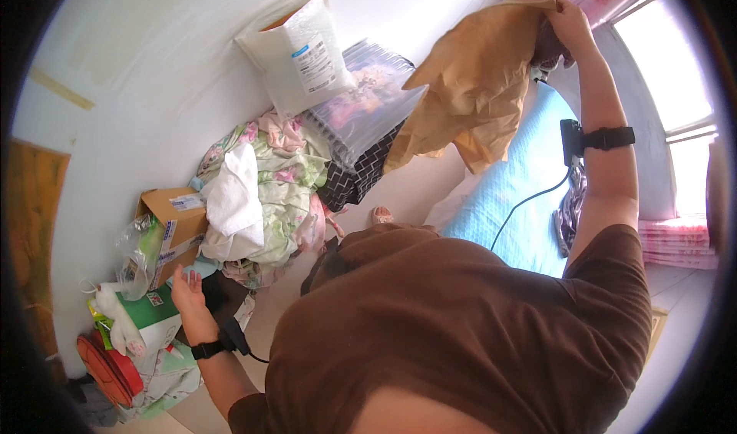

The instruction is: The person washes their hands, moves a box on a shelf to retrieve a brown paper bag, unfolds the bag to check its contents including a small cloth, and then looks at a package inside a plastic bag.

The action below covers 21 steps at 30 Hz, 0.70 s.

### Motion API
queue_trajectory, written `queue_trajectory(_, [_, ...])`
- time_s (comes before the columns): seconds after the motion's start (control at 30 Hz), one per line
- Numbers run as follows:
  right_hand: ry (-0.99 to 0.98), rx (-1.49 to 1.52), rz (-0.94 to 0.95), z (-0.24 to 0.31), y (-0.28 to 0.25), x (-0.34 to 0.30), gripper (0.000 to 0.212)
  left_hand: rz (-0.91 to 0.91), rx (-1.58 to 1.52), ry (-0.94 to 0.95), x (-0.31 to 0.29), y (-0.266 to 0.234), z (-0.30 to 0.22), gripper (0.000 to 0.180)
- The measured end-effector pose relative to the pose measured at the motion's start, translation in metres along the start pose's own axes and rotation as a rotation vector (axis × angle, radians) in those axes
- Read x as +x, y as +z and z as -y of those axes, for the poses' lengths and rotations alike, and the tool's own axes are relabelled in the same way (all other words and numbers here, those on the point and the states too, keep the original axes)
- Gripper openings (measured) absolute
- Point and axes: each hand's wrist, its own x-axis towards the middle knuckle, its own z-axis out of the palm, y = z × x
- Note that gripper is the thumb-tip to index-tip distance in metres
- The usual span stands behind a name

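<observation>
My right hand (570,25) is raised at the upper right, its fingers closed on the top corner of a large sheet of brown paper (476,77). The crumpled sheet hangs down and to the left from that grip. My left hand (188,286) is held low on the left with its fingers apart and nothing in them. Close to it are a small cardboard box (178,223) and a green and white box (146,311). Each wrist wears a black strap with a small device.
Floral bedding (284,196) and a white cloth (234,203) are heaped along the wall. Behind them lie a white plastic package (299,54) and a clear zipped bag (365,100). A light blue quilted cover (503,196) spreads beneath my right arm, near a bright window (664,65).
</observation>
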Motion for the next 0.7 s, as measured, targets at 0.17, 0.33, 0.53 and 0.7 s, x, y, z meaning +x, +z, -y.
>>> queue_trajectory(0.17, [0.188, 0.164, -0.039, 0.029, -0.041, -0.006, 0.018, 0.601, 0.313, 0.118, -0.092, 0.081, -0.001, 0.026])
queue_trajectory(0.33, [0.168, 0.210, -0.171, 0.026, -0.064, -0.005, 0.013, 1.091, 0.625, 0.393, -0.176, 0.203, -0.013, 0.026])
queue_trajectory(0.53, [-0.003, 0.119, -0.104, 0.022, -0.064, 0.008, 0.013, 1.371, 0.650, 0.797, -0.291, 0.320, 0.007, 0.057])
queue_trajectory(0.7, [0.219, 0.221, -0.004, 0.053, -0.089, -0.009, 0.014, 1.534, 0.650, 0.838, -0.340, 0.416, 0.028, 0.042])
